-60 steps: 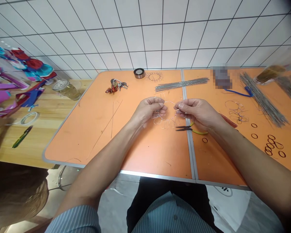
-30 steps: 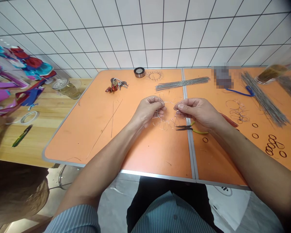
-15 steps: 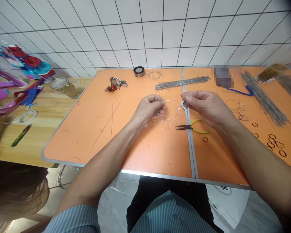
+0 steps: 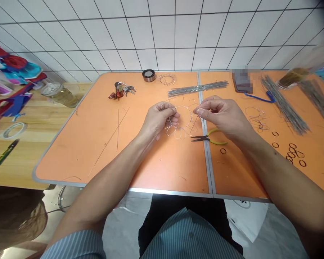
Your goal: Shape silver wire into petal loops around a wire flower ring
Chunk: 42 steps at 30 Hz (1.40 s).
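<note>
Between my hands is a thin wire ring (image 4: 180,133) with small loops bent around its rim. My left hand (image 4: 162,117) is closed on the ring's left side, thumb against the fingers. With thumb and fingertips, my right hand (image 4: 218,113) pinches a fine wire at the ring's right edge. Just below the right fingers lie yellow-handled pliers (image 4: 209,138), their dark jaws pointing left. A small dark ring (image 4: 223,151) rests below the pliers' handles.
On the orange table (image 4: 151,172) are a tape roll (image 4: 148,75), keys (image 4: 122,90), another looped wire ring (image 4: 166,79), wire bundles (image 4: 198,88), a phone (image 4: 241,81) and several dark rings (image 4: 293,153). A wooden table (image 4: 37,129) adjoins at left, where a person's head (image 4: 16,212) shows.
My right hand has come closer to the wire ring and now pinches at its right edge. My left hand keeps its hold. The whole view has shifted slightly.
</note>
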Motion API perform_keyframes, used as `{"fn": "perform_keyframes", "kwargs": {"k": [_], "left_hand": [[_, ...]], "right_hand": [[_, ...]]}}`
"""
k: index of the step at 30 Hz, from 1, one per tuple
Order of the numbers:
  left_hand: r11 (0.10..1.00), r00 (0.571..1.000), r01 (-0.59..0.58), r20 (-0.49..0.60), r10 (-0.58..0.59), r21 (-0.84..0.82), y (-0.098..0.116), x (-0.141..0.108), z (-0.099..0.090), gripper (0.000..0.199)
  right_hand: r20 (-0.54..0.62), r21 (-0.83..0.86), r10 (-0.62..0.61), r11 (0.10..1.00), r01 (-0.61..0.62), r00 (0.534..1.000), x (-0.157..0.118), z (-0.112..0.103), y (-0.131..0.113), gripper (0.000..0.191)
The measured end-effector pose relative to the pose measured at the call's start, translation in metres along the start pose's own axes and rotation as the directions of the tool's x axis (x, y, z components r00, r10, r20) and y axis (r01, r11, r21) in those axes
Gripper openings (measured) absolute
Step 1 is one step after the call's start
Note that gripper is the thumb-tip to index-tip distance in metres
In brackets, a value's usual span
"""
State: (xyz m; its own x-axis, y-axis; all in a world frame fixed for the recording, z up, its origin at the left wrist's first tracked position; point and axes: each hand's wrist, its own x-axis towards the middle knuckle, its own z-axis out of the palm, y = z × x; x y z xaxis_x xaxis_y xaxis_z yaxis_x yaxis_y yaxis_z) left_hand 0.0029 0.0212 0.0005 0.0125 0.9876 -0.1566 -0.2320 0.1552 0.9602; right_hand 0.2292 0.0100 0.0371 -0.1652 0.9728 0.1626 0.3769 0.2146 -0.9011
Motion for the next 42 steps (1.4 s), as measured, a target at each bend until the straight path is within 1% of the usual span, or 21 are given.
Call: {"fn": "perform_keyframes", "kwargs": {"k": [2, 5, 8, 11, 14, 17, 21, 24, 28, 30, 32, 34, 36, 39, 42], "left_hand": [[1.0, 1.0, 0.0, -0.018, 0.0, 0.0, 0.0, 0.001, -0.001, 0.011], [1.0, 0.999, -0.003, -0.046, 0.004, 0.013, 0.002, 0.001, -0.001, 0.012], [1.0, 0.999, 0.002, -0.051, -0.002, 0.006, 0.004, 0.001, -0.001, 0.013], [0.999, 0.999, 0.038, -0.031, -0.039, -0.022, 0.006, 0.001, 0.0, 0.014], [0.997, 0.997, 0.062, -0.031, -0.064, -0.037, 0.007, 0.001, 0.0, 0.014], [0.997, 0.997, 0.056, -0.046, -0.058, -0.049, 0.007, 0.001, -0.001, 0.014], [0.997, 0.997, 0.05, -0.059, -0.054, -0.053, 0.005, 0.001, -0.001, 0.014], [0.998, 0.996, 0.047, -0.069, -0.05, -0.052, 0.004, 0.001, -0.001, 0.014], [1.0, 0.998, 0.012, -0.068, -0.014, -0.023, 0.004, 0.0, -0.001, 0.015], [1.0, 0.998, -0.005, -0.058, 0.005, 0.001, 0.003, -0.002, 0.001, 0.014], [1.0, 0.999, 0.004, -0.032, -0.004, 0.018, 0.001, -0.004, 0.004, 0.014], [0.999, 0.999, 0.046, 0.018, -0.047, 0.017, -0.001, -0.006, 0.007, 0.014], [0.995, 0.993, 0.098, 0.073, -0.097, -0.004, -0.002, -0.009, 0.009, 0.013], [0.99, 0.983, 0.136, 0.126, -0.131, -0.034, -0.004, -0.013, 0.011, 0.013], [0.992, 0.984, 0.12, 0.139, -0.114, -0.038, -0.005, -0.015, 0.012, 0.012]], "right_hand": [[0.015, -0.026, -0.004, 1.0, 0.004, 1.0, -0.002, -0.001, -0.004, 0.021], [0.022, 0.02, 0.011, 1.0, -0.011, 1.0, -0.003, -0.002, -0.005, 0.026], [-0.019, 0.027, -0.004, 1.0, 0.004, 1.0, -0.002, -0.001, -0.003, 0.021], [-0.042, -0.021, -0.036, 0.999, 0.035, 0.998, -0.001, 0.002, 0.0, 0.014], [-0.031, -0.048, -0.068, 0.997, 0.066, 0.997, -0.001, 0.007, 0.003, 0.011], [-0.038, -0.103, -0.092, 0.991, 0.088, 0.995, -0.003, 0.009, 0.004, 0.012], [-0.078, -0.217, -0.178, 0.963, 0.157, 0.981, -0.005, 0.011, 0.004, 0.012], [-0.099, -0.224, -0.211, 0.957, 0.185, 0.972, -0.007, 0.012, 0.003, 0.012], [-0.169, -0.191, -0.218, 0.964, 0.185, 0.961, -0.011, 0.013, 0.001, 0.014], [-0.221, -0.12, -0.219, 0.973, 0.197, 0.95, -0.011, 0.013, -0.001, 0.015], [-0.252, -0.006, -0.194, 0.98, 0.199, 0.948, -0.01, 0.013, -0.002, 0.018], [-0.251, 0.1, -0.139, 0.981, 0.169, 0.958, -0.008, 0.013, -0.002, 0.023], [-0.234, 0.157, -0.087, 0.979, 0.126, 0.968, -0.006, 0.014, -0.001, 0.028], [-0.236, 0.18, -0.059, 0.978, 0.104, 0.97, -0.005, 0.017, -0.001, 0.028], [-0.25, 0.189, -0.059, 0.976, 0.109, 0.966, -0.007, 0.02, -0.001, 0.022]]}}
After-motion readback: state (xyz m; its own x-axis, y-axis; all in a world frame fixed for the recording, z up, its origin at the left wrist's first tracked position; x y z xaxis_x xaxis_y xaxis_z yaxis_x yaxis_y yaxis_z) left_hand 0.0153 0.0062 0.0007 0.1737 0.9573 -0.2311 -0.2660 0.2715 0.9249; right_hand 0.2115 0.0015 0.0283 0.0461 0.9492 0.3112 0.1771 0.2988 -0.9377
